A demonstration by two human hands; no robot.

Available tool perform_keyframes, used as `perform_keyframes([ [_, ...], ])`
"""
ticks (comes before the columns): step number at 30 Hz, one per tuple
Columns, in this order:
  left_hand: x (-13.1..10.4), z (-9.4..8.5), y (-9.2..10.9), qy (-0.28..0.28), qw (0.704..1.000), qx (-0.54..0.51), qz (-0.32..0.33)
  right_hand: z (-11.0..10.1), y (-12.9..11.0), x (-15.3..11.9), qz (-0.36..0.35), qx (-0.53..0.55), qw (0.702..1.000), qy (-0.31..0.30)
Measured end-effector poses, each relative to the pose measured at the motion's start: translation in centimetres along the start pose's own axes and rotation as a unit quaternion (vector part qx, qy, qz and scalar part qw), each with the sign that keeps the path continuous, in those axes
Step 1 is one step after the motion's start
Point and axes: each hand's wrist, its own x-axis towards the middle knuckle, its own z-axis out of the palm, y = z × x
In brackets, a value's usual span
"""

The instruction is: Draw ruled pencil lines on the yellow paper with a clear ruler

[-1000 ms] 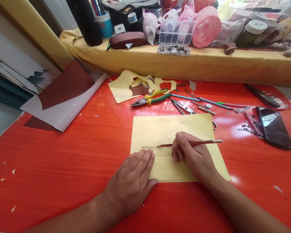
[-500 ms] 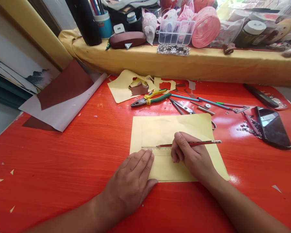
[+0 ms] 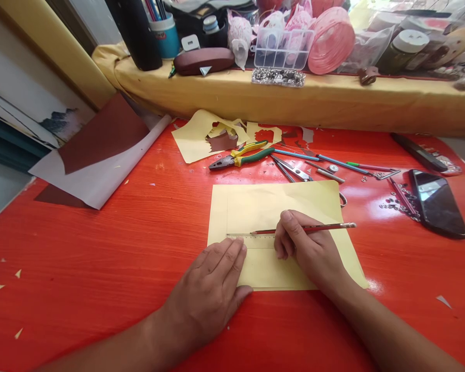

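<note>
A sheet of yellow paper [image 3: 287, 201] lies on the red table. Across it runs a clear ruler [image 3: 256, 243], its marked edge showing between my hands. My left hand [image 3: 209, 289] lies flat, fingers stretched out, pressing on the ruler's left part and the paper. In my right hand [image 3: 306, 245] is a pencil [image 3: 329, 226], held nearly level and closed between thumb and fingers. The pencil's tip points left and is at or just above the ruler's upper edge; contact with the paper is hard to tell. A thin drawn line runs up the paper's left side.
Behind the paper lie pliers [image 3: 242, 156], scissors [image 3: 300, 173], several pens and cut paper scraps [image 3: 194, 137]. A phone [image 3: 437, 204] is at right beside small metal rings. Brown and white sheets [image 3: 101, 139] curl at left. A cloth-covered ledge [image 3: 217, 98] bears cups and boxes.
My hands, the ruler and the pencil stay practically in place. The whole view has shifted very slightly.
</note>
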Motion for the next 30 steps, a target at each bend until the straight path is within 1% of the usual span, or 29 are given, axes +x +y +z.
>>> perform_keyframes([
  [10, 0.01, -0.08, -0.12, -0.004, 1.000, -0.004, 0.001, 0.09, 0.01, -0.03, 0.008, -0.013, 1.000, -0.002],
  [19, -0.03, -0.08, -0.11, -0.008, 1.000, -0.001, 0.003, 0.07, -0.07, 0.07, 0.008, 0.002, 1.000, -0.001],
  [30, -0.06, -0.03, -0.06, -0.008, 1.000, -0.002, 0.003, 0.06, -0.08, 0.00, 0.007, -0.016, 1.000, 0.001],
])
